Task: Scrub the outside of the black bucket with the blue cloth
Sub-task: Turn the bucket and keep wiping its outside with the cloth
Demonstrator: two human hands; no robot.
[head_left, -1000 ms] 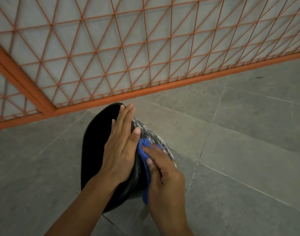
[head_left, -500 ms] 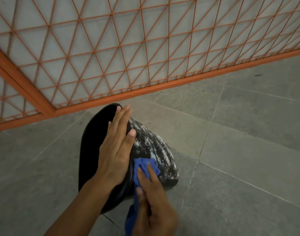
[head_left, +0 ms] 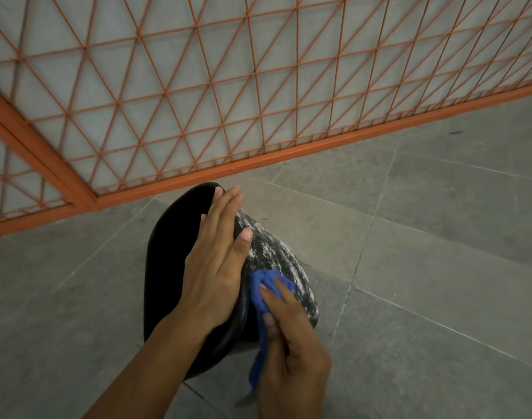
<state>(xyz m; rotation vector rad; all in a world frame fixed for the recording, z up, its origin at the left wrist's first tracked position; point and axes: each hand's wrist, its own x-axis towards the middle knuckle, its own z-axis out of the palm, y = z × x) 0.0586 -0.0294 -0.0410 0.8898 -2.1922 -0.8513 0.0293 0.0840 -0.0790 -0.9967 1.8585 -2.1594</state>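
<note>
the black bucket [head_left: 168,267] lies tilted on its side on the grey tiled floor [head_left: 424,282], near an orange grille [head_left: 258,86]. the left hand [head_left: 216,267] rests flat and open across its rim. the right hand [head_left: 291,343] presses the bunched blue cloth [head_left: 260,291] against the white-smeared outer wall, fingers closed on it.

Open grey tiled floor [head_left: 424,267] right and far right of the black bucket [head_left: 168,267], clear floor on its left too, orange lattice fence [head_left: 228,101] closing off the far side, just beyond the bucket's far rim
</note>
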